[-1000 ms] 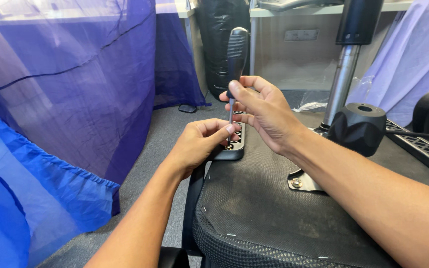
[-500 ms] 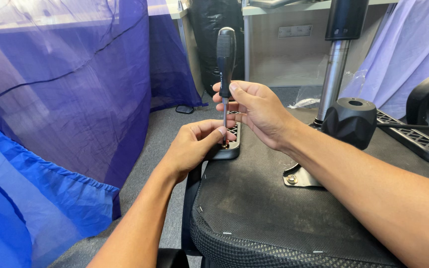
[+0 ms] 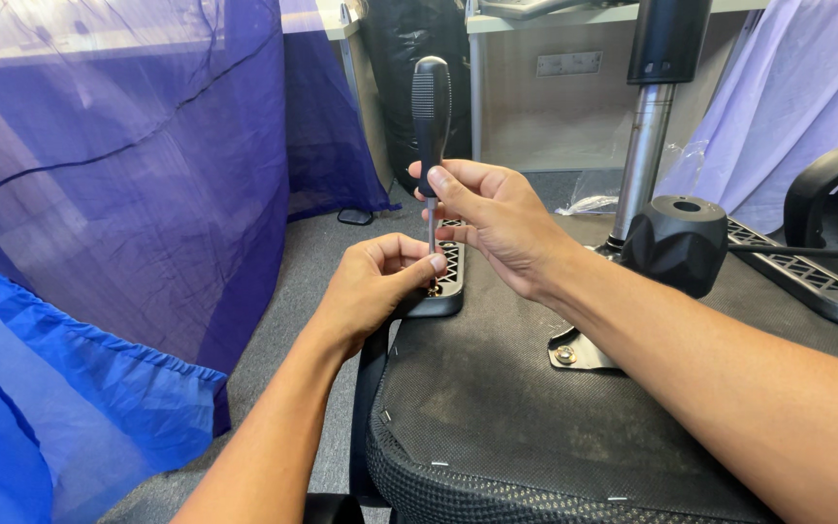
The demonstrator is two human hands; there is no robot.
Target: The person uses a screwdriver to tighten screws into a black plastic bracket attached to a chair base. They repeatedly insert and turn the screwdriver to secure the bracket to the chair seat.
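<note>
Driving a screw, maybe: right hand (image 3: 492, 218) gripping screwdriver (image 3: 431, 116), left hand (image 3: 375, 291) pinching its tip; needs steady turning.

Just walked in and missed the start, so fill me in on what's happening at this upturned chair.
A person is working on an office chair lying seat-down, its underside facing up. The right hand holds a black-handled screwdriver upright, tip down at a ribbed black armrest bracket on the seat's edge. The left hand pinches around the shaft near the tip, steadying it. The chair's gas column sticks up behind, and blue fabric hangs on the left.
</note>
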